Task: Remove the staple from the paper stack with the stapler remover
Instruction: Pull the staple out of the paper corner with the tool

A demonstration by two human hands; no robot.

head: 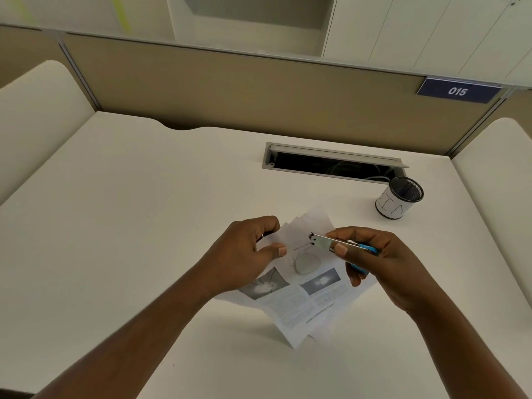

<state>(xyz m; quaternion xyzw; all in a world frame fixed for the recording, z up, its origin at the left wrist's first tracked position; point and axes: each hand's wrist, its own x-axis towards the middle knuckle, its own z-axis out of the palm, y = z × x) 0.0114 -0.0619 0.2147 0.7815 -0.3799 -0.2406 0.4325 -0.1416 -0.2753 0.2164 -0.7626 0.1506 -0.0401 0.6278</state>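
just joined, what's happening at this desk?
A person is pulling a staple. The left hand holds the paper stack lifted off the white desk. The right hand holds the staple remover, its metal tip at the stack's top corner. Whether the staple is out can't be told. A mesh cup stands behind.

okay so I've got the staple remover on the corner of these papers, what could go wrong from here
1. The paper stack is lifted off the desk, pinched only by the left hand; prying could tear the top corner.
2. The right hand holds the staple remover well back from its tip, so the tip might slip off the staple; whether it has hooked is too small to tell.
3. A freed staple could fall on the desk rather than into the mesh cup.
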